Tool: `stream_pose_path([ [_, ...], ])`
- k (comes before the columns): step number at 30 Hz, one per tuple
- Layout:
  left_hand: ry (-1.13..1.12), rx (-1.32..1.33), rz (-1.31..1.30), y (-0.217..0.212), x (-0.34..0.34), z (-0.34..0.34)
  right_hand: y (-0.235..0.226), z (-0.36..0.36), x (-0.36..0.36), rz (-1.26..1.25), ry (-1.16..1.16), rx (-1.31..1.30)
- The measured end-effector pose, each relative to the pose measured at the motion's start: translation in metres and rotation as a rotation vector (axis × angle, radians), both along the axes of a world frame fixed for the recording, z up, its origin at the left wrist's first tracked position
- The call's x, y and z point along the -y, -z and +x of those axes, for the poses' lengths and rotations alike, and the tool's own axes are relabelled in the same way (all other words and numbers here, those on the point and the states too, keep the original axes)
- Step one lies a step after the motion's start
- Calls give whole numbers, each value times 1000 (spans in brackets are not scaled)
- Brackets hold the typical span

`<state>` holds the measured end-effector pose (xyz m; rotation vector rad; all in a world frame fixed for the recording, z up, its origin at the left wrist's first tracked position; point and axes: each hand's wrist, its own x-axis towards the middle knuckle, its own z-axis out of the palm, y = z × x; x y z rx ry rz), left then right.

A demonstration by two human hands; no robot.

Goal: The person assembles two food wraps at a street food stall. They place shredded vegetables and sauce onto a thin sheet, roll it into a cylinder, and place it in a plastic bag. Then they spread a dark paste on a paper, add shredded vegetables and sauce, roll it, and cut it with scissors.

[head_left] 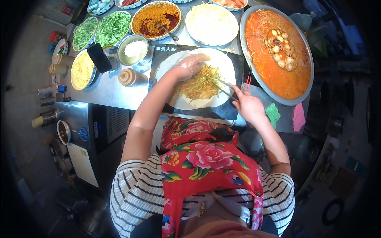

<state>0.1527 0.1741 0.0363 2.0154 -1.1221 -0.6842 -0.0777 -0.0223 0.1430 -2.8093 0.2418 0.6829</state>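
A pale round flatbread wrapper (164, 71) lies on a black board (238, 63), with a heap of shredded yellow-green filling (196, 87) on its middle. Over the filling's upper left edge rests my left hand (189, 66) in a clear plastic glove, fingers reaching to the right and apparently holding nothing. My right hand (249, 104) is bare and closed on a slim metal utensil (225, 88), tongs or chopsticks; I cannot tell which. Its tips touch the shreds from the right.
A big grey-rimmed basin (305, 89) of orange shreds stands right, with red-handled tongs (249, 75) at its edge. Beyond the board are a bowl of pale shreds (210, 23) and one of ground spice (149, 18). A squeeze bottle (132, 77) and phone (99, 58) are left.
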Motion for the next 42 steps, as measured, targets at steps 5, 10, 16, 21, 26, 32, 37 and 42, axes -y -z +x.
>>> stream_pose_path([
  [5,-17,-85,3,-3,6,3,-2,8,0,-100,-279,124],
  [10,-149,166,-147,-34,-33,-14,6,41,17,91,-492,121],
  [16,-103,274,144,-42,-71,-116,10,125,68,496,-347,222],
  [21,-18,459,314,-1,-40,-173,70,258,62,-78,-40,685],
  [26,-131,441,284,17,-26,-173,63,251,39,-247,-318,976],
  [32,-251,153,206,3,-36,-153,79,62,-35,360,-670,409],
  [37,-180,-123,-12,-32,-49,-72,101,46,-38,480,-541,494],
  [42,-285,-439,227,-21,-36,10,82,112,-24,505,-345,677],
])
